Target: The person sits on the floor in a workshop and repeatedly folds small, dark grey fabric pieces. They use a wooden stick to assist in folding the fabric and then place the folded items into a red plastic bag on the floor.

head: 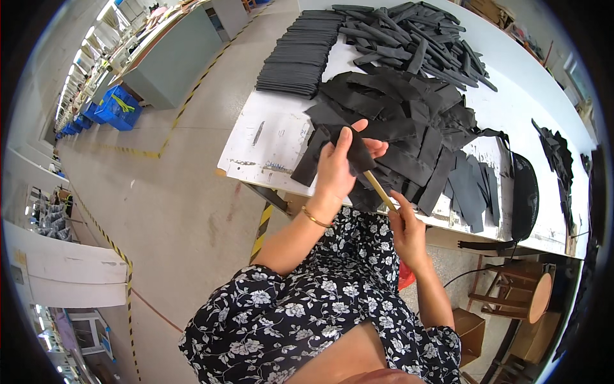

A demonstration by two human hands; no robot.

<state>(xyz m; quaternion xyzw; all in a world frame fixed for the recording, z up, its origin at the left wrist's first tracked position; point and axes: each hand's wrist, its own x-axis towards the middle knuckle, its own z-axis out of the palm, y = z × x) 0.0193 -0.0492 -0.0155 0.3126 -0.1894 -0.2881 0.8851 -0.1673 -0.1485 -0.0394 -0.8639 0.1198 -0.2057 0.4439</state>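
My left hand [338, 165] holds a black fabric piece [359, 152], thumb on top and fingers beneath and beyond it. From the lower end of that piece sticks out a thin, light-coloured wooden stick [379, 188]; its upper part is hidden by the fabric. My right hand [407, 228] grips the stick's near end, with the index finger laid along it. Just beyond both hands spreads a loose heap of flat black fabric pieces [393, 103] on the white table [261, 139].
Neatly stacked black strips [300, 53] lie at the far left of the table, a jumbled pile of narrow black strips [412, 33] at the back. To the right are a black mesh pouch [525, 197] and black scraps [559, 168]. A wooden stool [537, 297] stands below.
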